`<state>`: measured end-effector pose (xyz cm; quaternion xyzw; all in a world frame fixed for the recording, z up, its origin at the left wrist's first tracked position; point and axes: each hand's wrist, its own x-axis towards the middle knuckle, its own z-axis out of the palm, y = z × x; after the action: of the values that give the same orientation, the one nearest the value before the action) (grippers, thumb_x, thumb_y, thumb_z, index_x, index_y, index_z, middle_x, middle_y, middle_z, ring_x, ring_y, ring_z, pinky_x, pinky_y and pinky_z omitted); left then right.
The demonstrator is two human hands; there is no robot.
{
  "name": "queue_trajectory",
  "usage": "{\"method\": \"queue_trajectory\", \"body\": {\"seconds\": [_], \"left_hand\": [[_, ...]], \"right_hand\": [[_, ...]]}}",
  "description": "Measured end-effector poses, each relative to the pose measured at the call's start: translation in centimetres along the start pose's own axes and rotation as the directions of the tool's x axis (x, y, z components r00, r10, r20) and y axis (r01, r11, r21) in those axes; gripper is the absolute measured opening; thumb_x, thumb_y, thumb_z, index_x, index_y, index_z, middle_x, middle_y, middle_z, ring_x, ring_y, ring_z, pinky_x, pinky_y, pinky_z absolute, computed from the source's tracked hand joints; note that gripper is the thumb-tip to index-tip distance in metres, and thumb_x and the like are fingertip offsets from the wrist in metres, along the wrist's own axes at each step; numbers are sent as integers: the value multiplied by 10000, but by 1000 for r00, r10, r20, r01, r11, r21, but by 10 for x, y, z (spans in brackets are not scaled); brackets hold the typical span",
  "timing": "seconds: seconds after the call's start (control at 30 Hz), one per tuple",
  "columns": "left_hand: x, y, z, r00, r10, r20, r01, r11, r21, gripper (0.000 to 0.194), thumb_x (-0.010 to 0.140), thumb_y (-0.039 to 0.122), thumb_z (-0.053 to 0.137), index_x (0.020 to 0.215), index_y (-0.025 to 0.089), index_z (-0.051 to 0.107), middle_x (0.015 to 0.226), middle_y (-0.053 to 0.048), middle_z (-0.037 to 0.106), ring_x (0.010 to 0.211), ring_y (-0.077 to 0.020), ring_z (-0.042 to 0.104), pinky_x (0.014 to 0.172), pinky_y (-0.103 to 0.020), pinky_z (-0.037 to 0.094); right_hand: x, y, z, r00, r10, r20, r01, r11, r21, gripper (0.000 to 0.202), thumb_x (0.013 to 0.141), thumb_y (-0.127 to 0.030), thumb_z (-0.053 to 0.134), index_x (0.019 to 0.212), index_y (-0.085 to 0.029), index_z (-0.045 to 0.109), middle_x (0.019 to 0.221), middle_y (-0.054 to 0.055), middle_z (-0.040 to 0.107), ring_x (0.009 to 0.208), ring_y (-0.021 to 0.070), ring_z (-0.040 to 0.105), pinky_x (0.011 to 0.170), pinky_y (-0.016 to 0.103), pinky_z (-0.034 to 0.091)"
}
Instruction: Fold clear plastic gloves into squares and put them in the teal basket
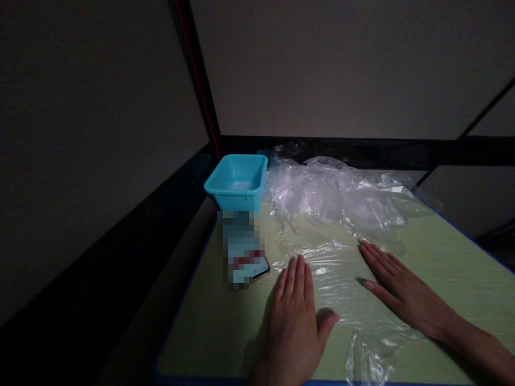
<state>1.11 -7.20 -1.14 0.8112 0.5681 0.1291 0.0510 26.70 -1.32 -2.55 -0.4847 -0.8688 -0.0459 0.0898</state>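
Note:
A clear plastic bag (341, 279) lies spread on the table, wrinkled at its near end. My left hand (295, 316) rests palm down on its left side, fingers stretched out and thumb apart. On its right side, my right hand (396, 287) lies flat, with fingers straight and thumb spread. Neither hand grips anything. Beyond the fingertips sits a loose heap of clear plastic bags (333, 190), crumpled together; how many there are I cannot tell.
A blue plastic basin (237, 201) stands at the table's far left corner. In front of it lies a phone (262, 271), mostly blurred out. The pale green table (454, 268) has a blue edge. Walls (341, 69) rise behind and to the left.

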Motion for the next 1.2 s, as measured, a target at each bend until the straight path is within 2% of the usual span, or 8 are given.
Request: {"method": "queue_trajectory", "body": {"seconds": [0.2, 0.47, 0.77, 1.07, 1.2], "left_hand": [[1, -1, 0, 1000, 4, 7, -4, 1000, -15, 762, 885, 612, 261, 1392, 43, 244, 1474, -152, 162, 1350, -284, 114, 1085, -445, 270], [-1, 0, -2, 1000, 9, -10, -9, 1000, -9, 752, 888, 603, 271, 1389, 43, 253, 1469, -151, 176, 1347, -287, 133, 1083, -443, 277], [-1, 0, 0, 999, 12, -41, -12, 1000, 5, 741, 889, 602, 266, 1385, 51, 266, 1469, -140, 197, 1346, -278, 154, 1081, -423, 285], [-1, 0, 0, 1000, 9, -30, -9, 1000, -7, 729, 896, 588, 264, 1380, 43, 269, 1470, -144, 188, 1348, -273, 125, 1085, -434, 275], [-3, 0, 2, 999, 16, -44, -17, 1000, -11, 731, 895, 592, 261, 1389, 53, 250, 1476, -138, 172, 1351, -269, 109, 1086, -434, 270]], "right_hand": [[-5, 12, 3, 999, 34, 2, -34, 999, -16, 681, 913, -487, 330, 1448, -254, -22, 1486, 63, 183, 1325, 251, 227, 1044, 491, 273], [-6, 14, 2, 996, 73, 51, -73, 997, 15, 664, 911, -511, 285, 1452, -218, 36, 1483, 64, 193, 1333, 250, 204, 1064, 504, 221], [-23, 52, 8, 979, 202, 35, -203, 979, 6, 654, 898, -544, 245, 1451, -220, 116, 1474, 63, 241, 1329, 282, 224, 1044, 539, 247], [-23, 49, 7, 981, 196, 8, -196, 981, 5, 611, 908, -513, 241, 1444, -228, 163, 1465, 67, 269, 1324, 275, 245, 1052, 535, 230], [-22, 50, 6, 978, 210, 1, -210, 978, 6, 632, 900, -530, 242, 1431, -188, 226, 1449, 91, 301, 1316, 282, 264, 1049, 533, 240]]}}
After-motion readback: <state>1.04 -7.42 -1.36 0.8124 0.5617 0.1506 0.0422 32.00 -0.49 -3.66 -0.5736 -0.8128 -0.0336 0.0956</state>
